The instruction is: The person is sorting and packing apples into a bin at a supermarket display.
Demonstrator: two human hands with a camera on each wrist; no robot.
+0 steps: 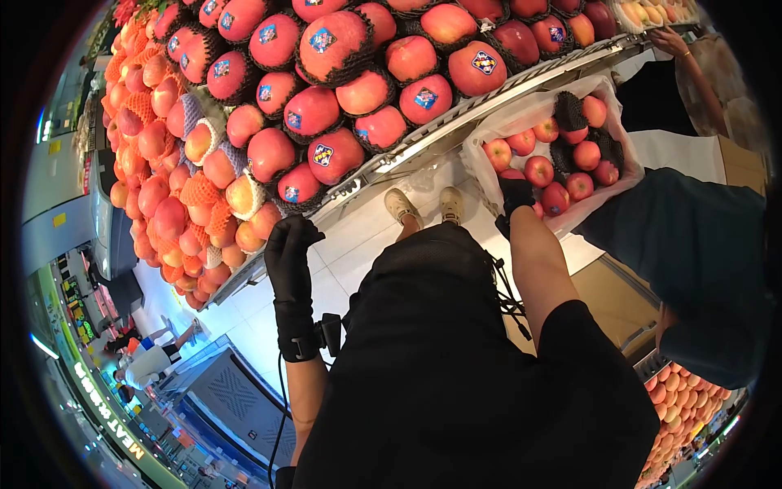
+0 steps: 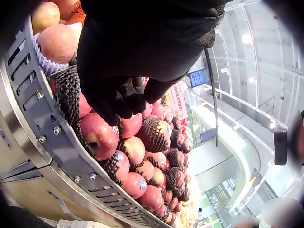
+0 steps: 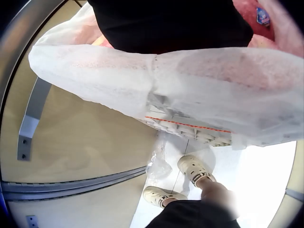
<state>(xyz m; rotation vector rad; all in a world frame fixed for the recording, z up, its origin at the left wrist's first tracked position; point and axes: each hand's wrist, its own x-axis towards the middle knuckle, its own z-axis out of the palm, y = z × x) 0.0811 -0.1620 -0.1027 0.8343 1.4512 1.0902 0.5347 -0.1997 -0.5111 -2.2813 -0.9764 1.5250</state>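
The left hand (image 1: 291, 253), covered by a black glove, is held near the display rail (image 1: 407, 156); its fingers are loosely curled and nothing is held in them. The right hand (image 1: 516, 194), also gloved, is lowered into a lined crate (image 1: 604, 199), where red apples (image 1: 538, 171) are contained; whether one is gripped cannot be told. Beyond, stickered apples (image 1: 311, 111) are piled. Farther away, a MEAT sign (image 1: 125, 438) is seen.
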